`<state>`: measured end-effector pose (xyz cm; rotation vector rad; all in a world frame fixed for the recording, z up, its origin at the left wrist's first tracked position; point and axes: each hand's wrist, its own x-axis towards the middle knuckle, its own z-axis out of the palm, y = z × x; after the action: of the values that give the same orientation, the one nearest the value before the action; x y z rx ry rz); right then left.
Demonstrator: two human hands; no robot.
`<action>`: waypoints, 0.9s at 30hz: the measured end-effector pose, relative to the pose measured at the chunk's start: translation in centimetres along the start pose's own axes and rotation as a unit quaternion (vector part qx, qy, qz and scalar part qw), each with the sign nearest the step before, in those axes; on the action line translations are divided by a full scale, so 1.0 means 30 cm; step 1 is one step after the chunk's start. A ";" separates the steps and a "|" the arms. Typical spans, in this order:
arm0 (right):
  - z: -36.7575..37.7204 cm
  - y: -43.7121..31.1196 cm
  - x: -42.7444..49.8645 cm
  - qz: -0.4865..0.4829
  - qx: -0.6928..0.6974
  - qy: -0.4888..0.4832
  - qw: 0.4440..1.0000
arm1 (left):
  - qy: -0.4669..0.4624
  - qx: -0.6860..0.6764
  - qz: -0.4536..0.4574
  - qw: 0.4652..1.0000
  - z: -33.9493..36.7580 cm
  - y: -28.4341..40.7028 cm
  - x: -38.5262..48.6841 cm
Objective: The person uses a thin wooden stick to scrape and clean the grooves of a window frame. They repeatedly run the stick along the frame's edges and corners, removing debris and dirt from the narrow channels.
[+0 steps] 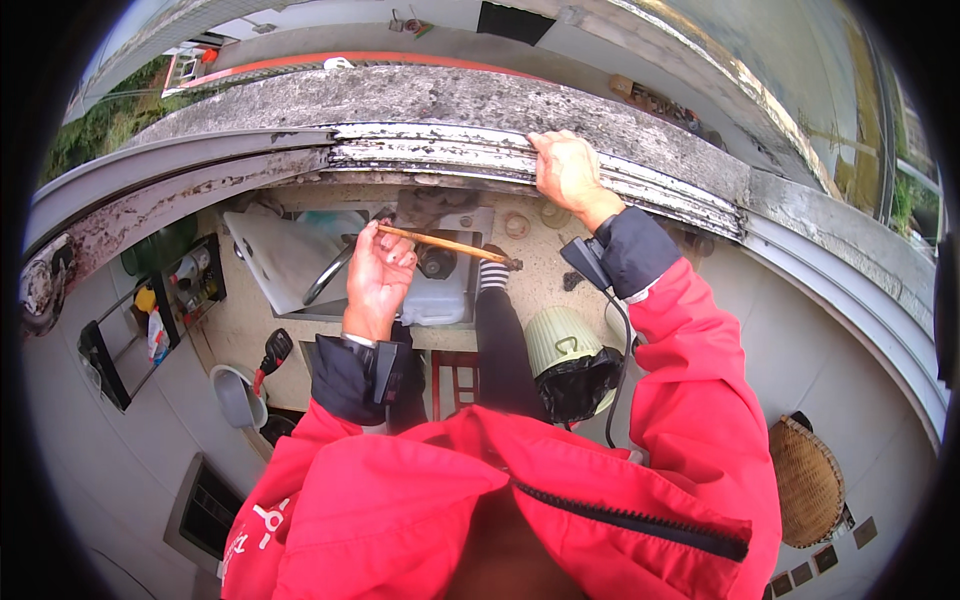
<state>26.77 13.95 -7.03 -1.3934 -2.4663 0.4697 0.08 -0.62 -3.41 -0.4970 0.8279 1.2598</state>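
Observation:
My left hand [381,277] holds a thin wooden stick [442,241] by one end. The stick points right above the sink, and its far tip is dark and dirty. With my right hand [570,176] I grip the worn, flaking window track [435,150], fingers bent over its outer side. Black grime speckles the track's grooves. Below the stick, a foot in a striped sock [493,275] is planted at the sink's right edge.
Under me a sink [469,300] contains a translucent plastic jug [433,306], beside a white board [274,259] and a curved faucet [326,277]. A green bin [562,330] with a black liner, a red stool [454,375] and a concrete ledge [480,97] are close by.

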 end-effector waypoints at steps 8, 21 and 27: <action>0.113 -0.178 0.178 -0.047 0.076 -0.032 0.995 | 0.029 -0.028 0.032 0.999 -0.074 0.022 -0.013; 0.077 -0.154 0.358 -0.196 0.046 -0.170 0.965 | 0.030 -0.051 0.045 0.997 -0.105 -0.005 -0.026; 0.085 -0.137 0.409 -0.268 -0.006 -0.240 0.933 | 0.056 -0.054 0.061 0.995 -0.129 0.004 -0.037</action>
<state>16.45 22.15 -6.77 -0.5895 -3.0791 0.7250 -1.18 -4.12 -4.96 -0.6166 0.8988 1.4051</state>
